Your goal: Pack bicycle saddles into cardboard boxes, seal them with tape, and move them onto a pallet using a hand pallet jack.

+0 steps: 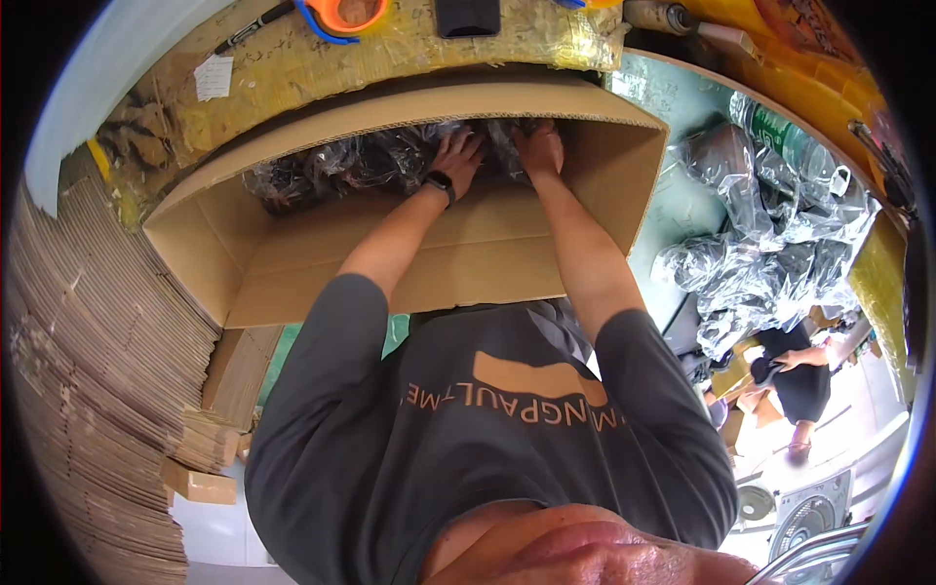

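Carton (278, 283): big, brown and open, it stands around the left grip (456, 161) and the right grip (541, 148), its far wall just beyond their fingertips; leaning hard on a side could make that wall bow or crease
Cardboard stack (97, 370): flattened sheets piled high, well to the left of the left grip; a sideways shove of the carton could knock the layers askew
Yellow-taped tabletop (546, 44): beyond both grips, past the carton's far wall
Bagged pile (770, 273): clear plastic, well to the right of the right grip; slick film could let it slide if bumped
Wrapped bundles (331, 166): dark things in crinkled clear plastic, under the left grip, out to its left, and beside the right grip; uneven pressing could bunch the row up, and digging fingertips could tear the film
Left grip state: fingers wide, laid over the plastic, clasping nothing that shows; it could skid if the push goes sideways
Right grip state: fingers bent downward, tips hidden, so I cannot tell whether it holds anything; knuckles could scrape cardboard
Phone (468, 18): dark, beyond the left grip; jolting its support could shift it
Watch (442, 183): just behind the left grip; loose film could snag on it
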